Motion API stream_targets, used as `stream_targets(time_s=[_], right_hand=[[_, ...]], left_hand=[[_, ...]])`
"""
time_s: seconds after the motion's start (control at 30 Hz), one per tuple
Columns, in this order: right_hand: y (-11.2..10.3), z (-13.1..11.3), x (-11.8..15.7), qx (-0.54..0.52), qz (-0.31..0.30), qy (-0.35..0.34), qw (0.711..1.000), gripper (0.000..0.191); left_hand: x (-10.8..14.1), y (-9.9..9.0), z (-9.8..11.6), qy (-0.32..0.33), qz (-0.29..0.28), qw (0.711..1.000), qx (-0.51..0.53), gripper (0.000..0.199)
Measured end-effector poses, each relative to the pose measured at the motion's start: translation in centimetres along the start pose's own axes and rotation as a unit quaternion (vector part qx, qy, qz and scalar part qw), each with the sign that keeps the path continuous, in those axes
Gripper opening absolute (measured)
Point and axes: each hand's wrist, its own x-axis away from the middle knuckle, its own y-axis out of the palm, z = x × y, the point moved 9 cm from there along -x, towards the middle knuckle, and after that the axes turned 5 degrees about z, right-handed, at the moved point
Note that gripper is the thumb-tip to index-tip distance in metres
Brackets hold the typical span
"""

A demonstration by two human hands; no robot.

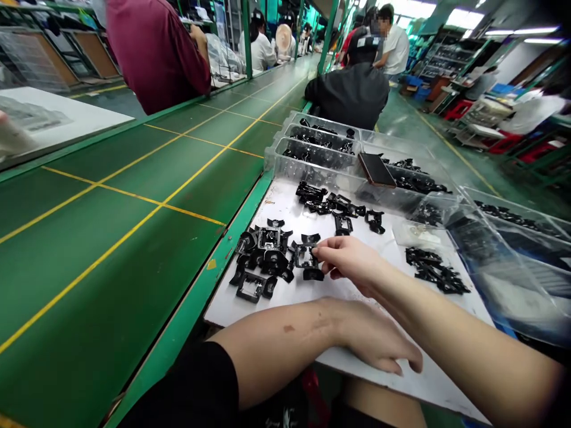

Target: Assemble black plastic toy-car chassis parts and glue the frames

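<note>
My right hand [345,260] reaches across the white board [357,291]. Its fingers are closed on the right edge of a black plastic frame [307,257] with curved end pieces. Just left of that frame lies a heap of similar black plastic frames [267,252], some overlapping. My left hand [379,337] rests low over the board's front edge, under the right forearm. Its thumb and a finger show apart with nothing visible between them; the other fingers are hidden. Beyond the right hand, small black parts [341,205] lie loosely grouped, and another pile of black parts [436,270] sits to the right.
Clear plastic bins [312,163] with black parts line the board's far side; a dark phone [377,169] lies across their rims. A green conveyor belt [178,249] with yellow lines runs along the left. A person in black [348,89] sits ahead, another in maroon [156,53] across the belt.
</note>
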Motion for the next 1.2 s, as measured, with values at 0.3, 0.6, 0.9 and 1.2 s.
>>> stream_targets(time_s=[0.3, 0.6, 0.9, 1.2], right_hand=[[2.8, 1.6, -2.1, -0.047, -0.038, 0.036, 0.998, 0.016], [-9.3, 2.8, 2.9, -0.056, 0.080, -0.060, 0.993, 0.032], [-27.1, 10.0, 2.2, 0.019, 0.424, -0.113, 0.898, 0.053], [-28.8, 5.6, 3.8, 0.072, 0.485, -0.180, 0.853, 0.031]], left_hand=[[1.1, 0.1, 1.0, 0.061, -0.036, 0.997, -0.032, 0.048], [1.1, -0.5, 0.4, -0.005, 0.007, 0.998, -0.060, 0.040], [1.2, -1.7, 0.4, -0.020, 0.056, 0.996, -0.070, 0.034], [1.6, -2.4, 0.2, -0.021, 0.074, 0.995, -0.064, 0.032]])
